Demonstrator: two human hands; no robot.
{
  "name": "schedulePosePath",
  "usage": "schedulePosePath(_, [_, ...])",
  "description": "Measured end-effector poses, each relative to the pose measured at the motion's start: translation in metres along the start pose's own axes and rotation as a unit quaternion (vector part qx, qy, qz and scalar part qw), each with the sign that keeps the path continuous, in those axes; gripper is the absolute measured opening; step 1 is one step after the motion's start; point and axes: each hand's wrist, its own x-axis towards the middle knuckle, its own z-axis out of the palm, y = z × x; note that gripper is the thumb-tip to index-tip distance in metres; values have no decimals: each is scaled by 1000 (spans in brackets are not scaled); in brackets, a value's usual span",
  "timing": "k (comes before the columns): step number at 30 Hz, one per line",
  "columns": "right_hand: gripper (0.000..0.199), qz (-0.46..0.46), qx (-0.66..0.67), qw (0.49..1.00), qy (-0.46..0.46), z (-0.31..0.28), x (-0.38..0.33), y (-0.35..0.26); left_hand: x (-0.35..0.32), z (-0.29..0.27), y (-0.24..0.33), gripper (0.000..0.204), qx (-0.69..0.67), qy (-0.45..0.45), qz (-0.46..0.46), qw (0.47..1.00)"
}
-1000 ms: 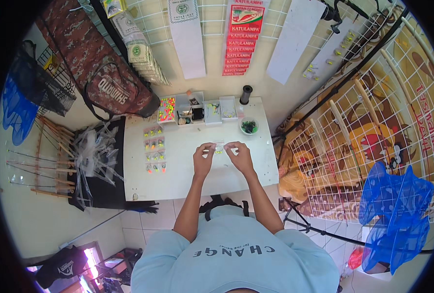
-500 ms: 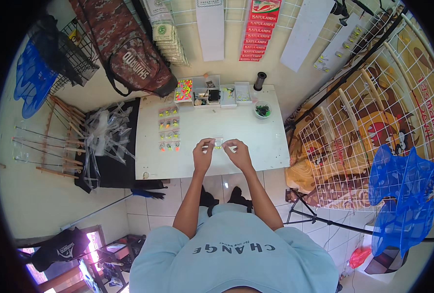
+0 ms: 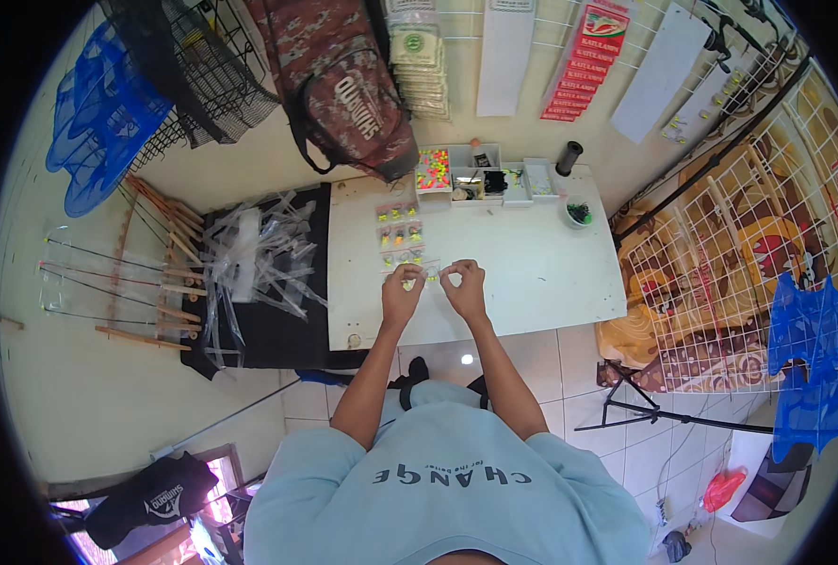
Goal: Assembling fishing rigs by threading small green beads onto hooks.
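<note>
Over the near part of the white bench (image 3: 522, 306), just beside rows of packets, the person is holding a small clear packet (image 3: 432, 273) between both hands. The left hand (image 3: 402, 290) is pinching its left edge, thumb and forefinger brought together, while the right hand (image 3: 463, 287) is seemingly gripping the opposite edge the same way, its fingers curled and nearly meeting. Tiny yellow-green pieces are showing inside, so the filling looks done for this one; whether its mouth is closed, I cannot tell. Beyond the left hand, filled packets (image 3: 401, 234) are lying flat in at least three rows, apparently finished; the hand may be hiding more. This packet is not yet lying among them, so setting it down seems to be what is left. Along the far edge, a box of bright pieces (image 3: 433, 169) is standing well stocked beside a compartmented tray (image 3: 464, 188), and a round tub (image 3: 578, 212) is holding dark and green bits, so material is evidently remaining.
</note>
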Motion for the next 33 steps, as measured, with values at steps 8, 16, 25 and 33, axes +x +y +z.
schedulePosePath(8, [9,26,-108,994,8,66,10,14,25,-23,-44,19,2,-15,-60,998])
schedulePosePath(16, [14,39,-167,985,-19,98,23,20,46,-28,-79,20,57,-50,-89,993])
schedulePosePath(25, [13,69,-187,980,-16,116,34,28,60,-26,-100,27,89,-81,-79,990])
schedulePosePath(33, [16,63,-223,973,-26,122,43,36,66,-20,-111,26,85,-85,-88,989])
